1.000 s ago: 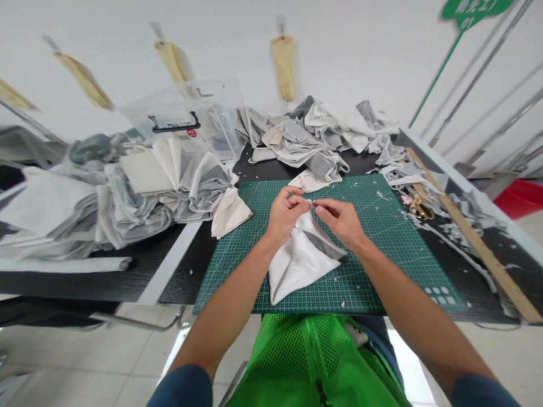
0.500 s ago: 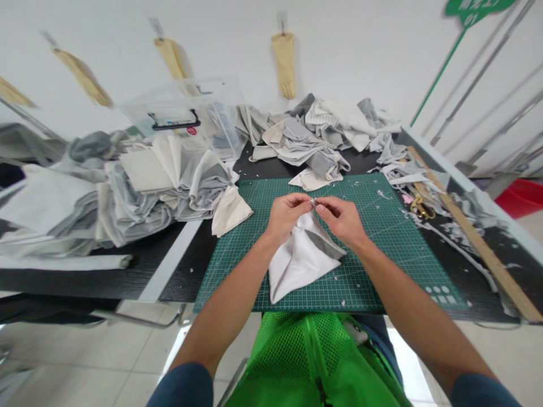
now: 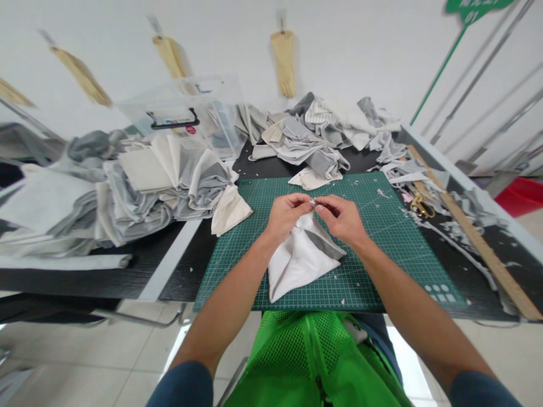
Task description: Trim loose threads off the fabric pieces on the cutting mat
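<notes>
A white cloth piece [image 3: 303, 265] with a grey panel lies on the green cutting mat [image 3: 399, 254], its far corner gathered up between my hands. My left hand [image 3: 288, 215] pinches that corner from the left, thumb against fingers. From the right, my right hand [image 3: 341, 217] pinches the same corner, the fingertips of both hands nearly meeting. Whether a small object is also in the pinch is too small to tell. The near part of the cloth rests flat towards the mat's front edge.
Piles of grey and white cloth [image 3: 144, 175] stand left, with more cloth [image 3: 301, 141] behind the mat. A clear plastic box [image 3: 220, 133] sits at the back left. Right of the mat are gold-handled scissors [image 3: 421, 208], scraps and a wooden ruler [image 3: 479, 243].
The fingers of my left hand have curled closer together over the cloth corner. Both hands stay at nearly the same spot, and the cloth has hardly moved.
</notes>
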`<state>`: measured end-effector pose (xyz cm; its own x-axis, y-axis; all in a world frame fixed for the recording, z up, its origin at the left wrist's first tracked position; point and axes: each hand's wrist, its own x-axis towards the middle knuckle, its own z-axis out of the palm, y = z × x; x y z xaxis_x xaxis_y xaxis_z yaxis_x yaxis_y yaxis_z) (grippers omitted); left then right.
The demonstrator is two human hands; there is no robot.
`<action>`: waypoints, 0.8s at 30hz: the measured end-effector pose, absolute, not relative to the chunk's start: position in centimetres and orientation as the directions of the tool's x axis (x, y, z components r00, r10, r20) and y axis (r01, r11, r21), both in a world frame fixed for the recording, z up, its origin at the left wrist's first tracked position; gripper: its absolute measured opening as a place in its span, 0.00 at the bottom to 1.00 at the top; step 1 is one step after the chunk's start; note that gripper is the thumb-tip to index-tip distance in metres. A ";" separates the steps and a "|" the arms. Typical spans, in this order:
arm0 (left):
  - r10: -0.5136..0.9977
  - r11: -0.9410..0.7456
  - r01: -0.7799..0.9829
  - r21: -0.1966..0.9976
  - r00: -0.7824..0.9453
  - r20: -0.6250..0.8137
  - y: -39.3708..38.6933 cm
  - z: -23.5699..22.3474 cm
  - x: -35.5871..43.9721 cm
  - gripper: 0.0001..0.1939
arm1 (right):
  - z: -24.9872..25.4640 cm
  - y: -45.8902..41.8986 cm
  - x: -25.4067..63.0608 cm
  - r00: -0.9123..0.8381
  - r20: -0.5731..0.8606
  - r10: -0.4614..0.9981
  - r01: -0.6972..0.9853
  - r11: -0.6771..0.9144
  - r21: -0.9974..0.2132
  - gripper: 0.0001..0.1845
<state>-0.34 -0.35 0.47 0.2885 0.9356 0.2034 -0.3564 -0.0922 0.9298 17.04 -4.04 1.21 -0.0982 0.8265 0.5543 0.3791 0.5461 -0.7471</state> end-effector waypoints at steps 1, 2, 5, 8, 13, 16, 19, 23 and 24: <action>0.937 -0.091 -0.352 0.932 0.287 0.201 -0.3 0.5 -0.4 0.13 | 1.2 -4.0 17.1 -0.103 0.560 0.822 0.386 0.552 -0.739 0.13; 0.938 -0.090 -0.346 0.934 0.285 0.196 -0.3 0.5 -0.4 0.14 | 1.2 -4.0 17.1 -0.108 0.565 0.818 0.391 0.557 -0.732 0.13; 0.943 -0.085 -0.330 0.940 0.278 0.183 -0.3 0.4 -0.4 0.14 | 1.2 -4.0 17.1 -0.111 0.579 0.808 0.399 0.570 -0.718 0.13; 0.944 -0.088 -0.326 0.941 0.274 0.183 -0.2 0.3 -0.4 0.15 | 1.2 -4.0 17.1 -0.116 0.585 0.802 0.411 0.575 -0.707 0.13; 0.946 -0.080 -0.318 0.945 0.275 0.173 -0.3 0.3 -0.4 0.14 | 1.1 -3.9 17.1 -0.120 0.603 0.788 0.422 0.591 -0.688 0.12; 0.946 -0.082 -0.321 0.943 0.272 0.175 -0.3 0.4 -0.4 0.14 | 1.0 -3.8 17.1 -0.128 0.605 0.786 0.422 0.596 -0.684 0.12; 0.947 -0.085 -0.314 0.946 0.270 0.174 -0.4 0.6 -0.4 0.15 | 0.9 -3.8 17.1 -0.141 0.612 0.778 0.417 0.607 -0.676 0.12; 0.945 -0.088 -0.313 0.946 0.275 0.179 -0.4 0.6 -0.3 0.14 | 0.9 -3.8 17.2 -0.155 0.617 0.772 0.433 0.614 -0.660 0.12; 0.945 -0.088 -0.314 0.945 0.275 0.179 -0.4 0.6 -0.3 0.14 | 0.9 -3.8 17.2 -0.160 0.615 0.772 0.442 0.613 -0.655 0.12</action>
